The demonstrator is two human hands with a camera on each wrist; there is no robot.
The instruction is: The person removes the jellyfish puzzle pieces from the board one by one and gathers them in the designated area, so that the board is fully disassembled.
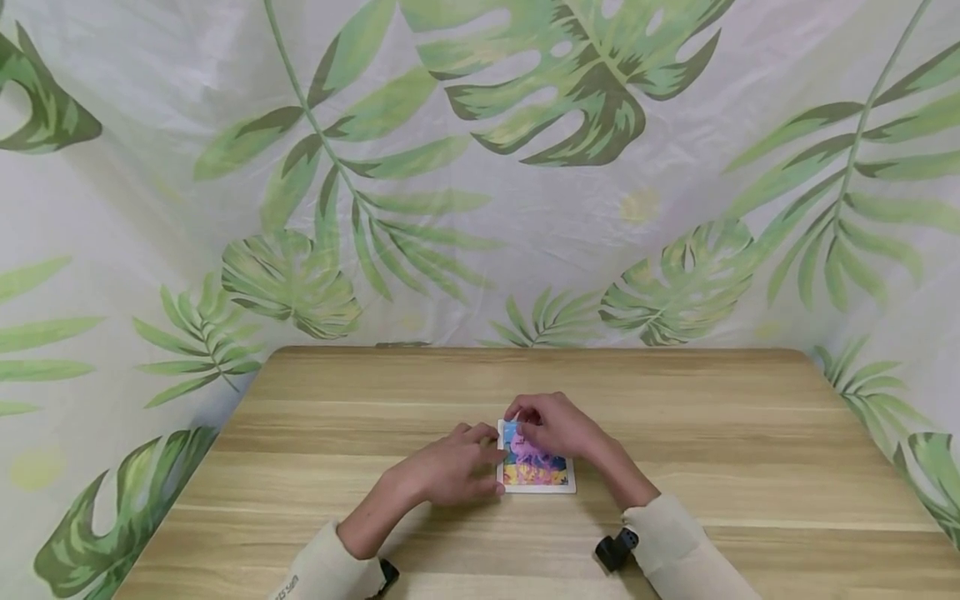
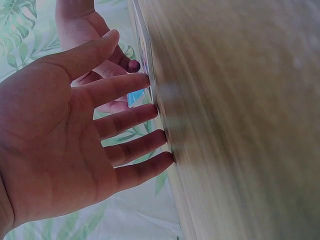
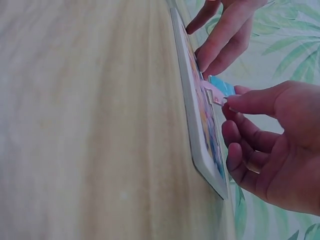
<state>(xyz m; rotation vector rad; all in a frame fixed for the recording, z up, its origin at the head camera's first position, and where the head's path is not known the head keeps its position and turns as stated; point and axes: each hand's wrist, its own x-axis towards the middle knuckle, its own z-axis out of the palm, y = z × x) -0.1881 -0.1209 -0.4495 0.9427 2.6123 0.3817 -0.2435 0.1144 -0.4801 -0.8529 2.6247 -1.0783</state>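
Note:
A small picture puzzle (image 1: 534, 475) in a white frame lies flat on the table, showing a pink figure over blue and yellow. My left hand (image 1: 453, 467) is at its left side, fingers extended, with fingertips touching the frame's edge. In the left wrist view those fingers (image 2: 122, 122) look nearly straight and spread. From above, my right hand (image 1: 558, 427) reaches over the top of the picture. Its thumb and forefinger pinch a blue-and-pink puzzle piece (image 3: 220, 86), which stands tilted up from the puzzle surface. The fingers partly cover the piece.
The wood-grain table (image 1: 360, 383) has rounded far corners. Behind it hangs a leaf-patterned cloth (image 1: 465, 242). A black device (image 1: 617, 550) sits at the right cuff, and part of another (image 1: 387, 575) shows at the left cuff.

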